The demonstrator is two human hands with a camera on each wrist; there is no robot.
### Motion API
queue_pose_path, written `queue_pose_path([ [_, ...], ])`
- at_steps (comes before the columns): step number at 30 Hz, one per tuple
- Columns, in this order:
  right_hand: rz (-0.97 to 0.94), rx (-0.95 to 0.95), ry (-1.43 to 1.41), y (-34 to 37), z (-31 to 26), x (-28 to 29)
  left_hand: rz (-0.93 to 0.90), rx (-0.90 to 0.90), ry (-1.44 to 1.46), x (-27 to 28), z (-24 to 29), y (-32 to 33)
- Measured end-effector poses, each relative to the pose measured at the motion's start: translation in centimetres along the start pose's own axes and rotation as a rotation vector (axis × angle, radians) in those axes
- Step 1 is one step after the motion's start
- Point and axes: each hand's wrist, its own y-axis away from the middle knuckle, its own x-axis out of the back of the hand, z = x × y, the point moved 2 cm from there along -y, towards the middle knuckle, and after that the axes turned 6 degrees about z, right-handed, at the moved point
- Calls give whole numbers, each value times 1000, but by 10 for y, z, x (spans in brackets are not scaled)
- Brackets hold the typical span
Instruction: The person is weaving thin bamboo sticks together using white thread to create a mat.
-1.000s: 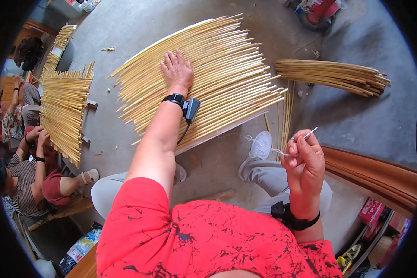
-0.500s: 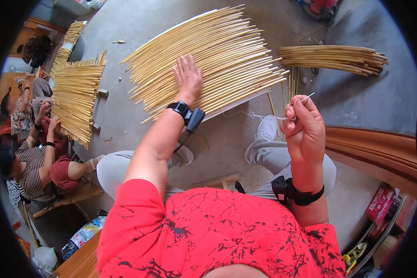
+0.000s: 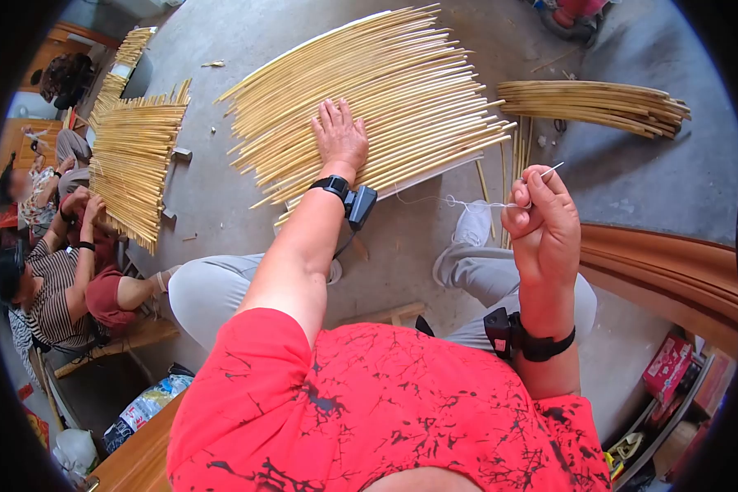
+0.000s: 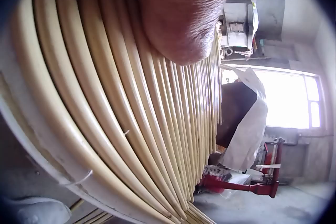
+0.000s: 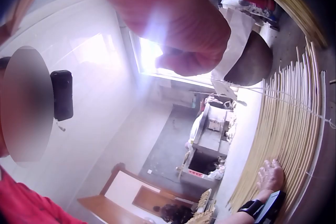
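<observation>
My left hand (image 3: 340, 141) lies spread and flat on a mat of slender straw-coloured stalks (image 3: 410, 90), close to its near edge. In the left wrist view, part of that hand (image 4: 181, 29) looms over the glossy stalks, and a short loop of thread (image 4: 81, 178) crosses the edge stalk. Raised to the right of the mat, my right hand (image 3: 545, 221) pinches a thin needle (image 3: 555, 169) between thumb and finger, its tip pointing up and right. White thread (image 3: 476, 204), partly tangled, runs from this hand to the mat's near edge.
A pale board (image 3: 451, 170) shows beneath the mat's near edge. Right of it lies a stalk bundle (image 3: 594, 107), with loose stalks (image 3: 521, 152) on the floor. A wooden ledge (image 3: 660, 262) borders my right arm. People work at another stalk mat (image 3: 139, 156) on the left.
My left hand has slid across the mat toward its near edge. The right hand keeps its pinch on the needle, and the thread hangs a little straighter. The head view has shifted slightly.
</observation>
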Motion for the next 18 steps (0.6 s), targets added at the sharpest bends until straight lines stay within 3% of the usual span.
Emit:
queue_pose_path([
  [7,-7,18,21,-1,0,1,-39,16,78,0,-3,-5],
  [14,-8,10,18,1,0,2,48,-24,145,10,-2,-33],
  [16,-2,8,14,1,0,2,-129,20,133,10,-1,-40],
  [18,-5,-1,8,1,-1,2,-77,12,107,-2,0,-35],
])
